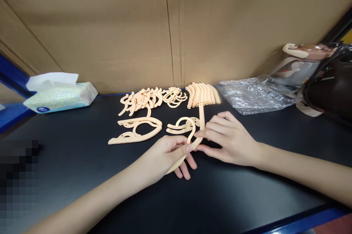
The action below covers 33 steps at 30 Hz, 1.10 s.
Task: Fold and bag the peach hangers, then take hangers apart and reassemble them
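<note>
Both hands meet at the middle of a black table (68,168) over a cream plastic hanger piece (191,131) with a hook end. My left hand (167,155) pinches its curved arm from below. My right hand (228,138) pinches the same piece at the joint, beside a straight cream bar (202,116). Just left lie two assembled curved hanger pieces (137,129). Behind them sit a pile of hook parts (143,100), several ring-shaped parts (174,97) and a row of straight cream bars (202,94).
A tissue pack (62,96) lies at the back left. Crumpled clear plastic (253,94), a transparent bottle (299,61) and a dark bag (330,87) crowd the back right. A cardboard wall (170,25) closes the back. The table has a blue front edge (308,221).
</note>
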{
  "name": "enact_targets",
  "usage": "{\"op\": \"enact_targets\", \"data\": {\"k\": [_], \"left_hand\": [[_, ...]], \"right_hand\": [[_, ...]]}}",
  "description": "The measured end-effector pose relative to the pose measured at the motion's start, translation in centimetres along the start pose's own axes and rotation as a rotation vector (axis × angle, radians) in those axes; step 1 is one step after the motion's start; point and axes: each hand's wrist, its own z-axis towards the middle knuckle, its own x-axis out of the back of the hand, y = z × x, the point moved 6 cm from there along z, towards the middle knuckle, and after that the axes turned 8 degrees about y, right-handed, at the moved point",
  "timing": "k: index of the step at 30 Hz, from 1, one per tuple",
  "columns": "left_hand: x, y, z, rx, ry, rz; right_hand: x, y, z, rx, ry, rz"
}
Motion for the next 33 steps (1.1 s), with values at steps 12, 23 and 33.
{"op": "enact_targets", "data": {"k": [12, 23, 33], "left_hand": [[0.0, 0.0, 0.0, -0.004, -0.016, 0.019], [-0.3, 0.0, -0.1, -0.026, 0.009, 0.099], [-0.6, 0.4, -0.8, -0.156, -0.043, 0.332]], "right_hand": [[-0.3, 0.0, -0.1, -0.013, -0.054, 0.023], [-0.6, -0.2, -0.3, 0.026, -0.107, 0.103], [-0.6, 1.8, -0.3, -0.278, -0.117, 0.176]]}}
